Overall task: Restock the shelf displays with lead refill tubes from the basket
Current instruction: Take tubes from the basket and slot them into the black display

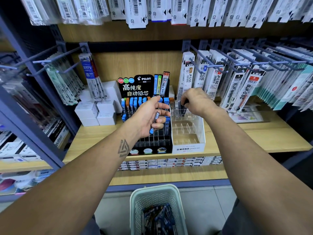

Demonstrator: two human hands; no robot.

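Midway through restocking: right hand (194, 100) pinches a dark tube (183, 106) at its fingertips, lowering it into a rear cell of the clear MONO display (188, 133). Left hand (149, 116) holds a blue-capped lead refill tube (155, 122) between curled fingers, over the black PILOT display (152, 141). Next call, likely: seat the right tube upright, then slot the left one. Basket (135, 200) sits below both wrists, more tubes inside.

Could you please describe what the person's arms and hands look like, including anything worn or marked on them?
Both forearms are bare, with no sleeves, gloves, watch or rings visible. The left forearm carries a dark tattoo of interlocking triangular lines near the wrist. The left hand and the right hand show no other markings. Dark grey clothing shows at the bottom corners of the view.
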